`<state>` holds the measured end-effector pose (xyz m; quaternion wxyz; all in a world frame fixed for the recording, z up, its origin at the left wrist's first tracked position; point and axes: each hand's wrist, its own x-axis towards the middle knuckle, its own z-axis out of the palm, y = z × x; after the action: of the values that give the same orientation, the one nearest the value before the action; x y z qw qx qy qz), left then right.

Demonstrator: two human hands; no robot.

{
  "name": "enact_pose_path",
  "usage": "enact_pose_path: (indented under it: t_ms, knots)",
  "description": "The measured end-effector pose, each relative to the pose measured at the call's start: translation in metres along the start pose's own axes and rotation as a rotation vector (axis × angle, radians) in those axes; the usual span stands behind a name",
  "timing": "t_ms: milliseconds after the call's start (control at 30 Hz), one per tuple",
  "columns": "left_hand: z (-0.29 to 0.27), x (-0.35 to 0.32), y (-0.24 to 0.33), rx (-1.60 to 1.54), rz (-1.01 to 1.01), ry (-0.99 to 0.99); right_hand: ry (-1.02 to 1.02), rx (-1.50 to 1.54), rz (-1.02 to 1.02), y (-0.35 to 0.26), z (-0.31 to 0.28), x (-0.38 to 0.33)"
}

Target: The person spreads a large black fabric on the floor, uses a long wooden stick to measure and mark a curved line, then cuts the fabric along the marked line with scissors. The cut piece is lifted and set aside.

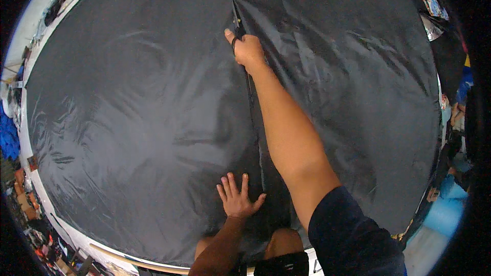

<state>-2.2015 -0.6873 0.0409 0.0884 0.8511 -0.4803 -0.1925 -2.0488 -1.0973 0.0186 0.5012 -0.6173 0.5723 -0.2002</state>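
A large sheet of shiny black fabric [128, 122] covers most of the surface before me. My right hand [249, 50], arm stretched far forward, grips a pair of scissors [237, 24] by its dark handles. The blades point away from me into the sheet, where the material lifts in a small peak. Behind the scissors a long, thin cut line [251, 97] runs back toward me. My left hand [239, 198] lies flat on the sheet near me, fingers spread, just left of the cut's near end.
A white table edge [43, 194] curves round the sheet at the left. Mixed clutter [30, 214] fills the lower left, with blue material [7, 133] above it. A light-blue item [444, 212] sits at the lower right. A wooden strip [138, 262] lies along the near edge.
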Motion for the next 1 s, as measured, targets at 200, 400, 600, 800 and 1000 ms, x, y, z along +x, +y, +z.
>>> enact_pose_path:
  t_ms: [200, 400, 600, 800, 1000]
  knots:
    - [-0.058, 0.067, -0.016, -0.343, 0.006, 0.237, -0.084, 0.045, 0.042, 0.007, -0.017, 0.006]
    - [-0.128, 0.390, -0.034, 0.016, -0.071, 0.545, -0.077, -0.023, 0.023, -0.021, -0.004, -0.007]
    - [-0.094, 0.412, -0.026, 0.146, -0.109, 0.421, -0.049, 0.071, -0.009, -0.011, -0.021, -0.013]
    - [-0.105, 0.417, -0.027, 0.120, -0.112, 0.403, -0.127, 0.060, 0.120, -0.013, -0.019, -0.013]
    - [-0.109, 0.416, -0.022, 0.107, -0.138, 0.333, -0.121, 0.156, 0.067, -0.055, -0.009, 0.065]
